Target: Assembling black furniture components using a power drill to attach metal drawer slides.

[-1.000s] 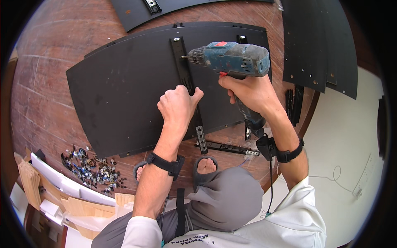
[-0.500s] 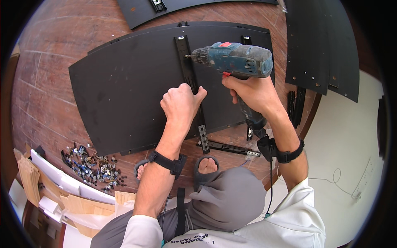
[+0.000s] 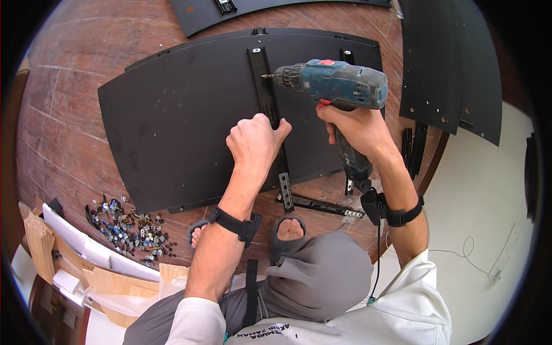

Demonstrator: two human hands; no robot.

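Note:
My right hand (image 3: 353,126) grips a blue cordless drill (image 3: 339,81) by its handle, with a finger near the red trigger. The drill points left, and its bit appears over the upper part of a black drawer slide (image 3: 263,86); whether the tip touches cannot be told. That slide lies lengthwise across a large black panel (image 3: 184,126) with curved edges. Further down the slide, my left hand (image 3: 256,141) is closed on it, thumb sticking out to the right. The fingertips are hidden. A second slide (image 3: 347,56) is mostly covered by the drill and right arm.
A heap of loose screws and fittings (image 3: 129,230) lies on the wooden floor (image 3: 63,138) at lower left. Another drawer slide (image 3: 322,206) rests near my feet. More black panels (image 3: 448,69) stand at right, and one panel (image 3: 276,10) lies beyond. Cardboard (image 3: 118,282) sits at lower left.
The view has shifted slightly, so the panel and slide appear a little further right. The drill has edged right, while both hands keep their hold.

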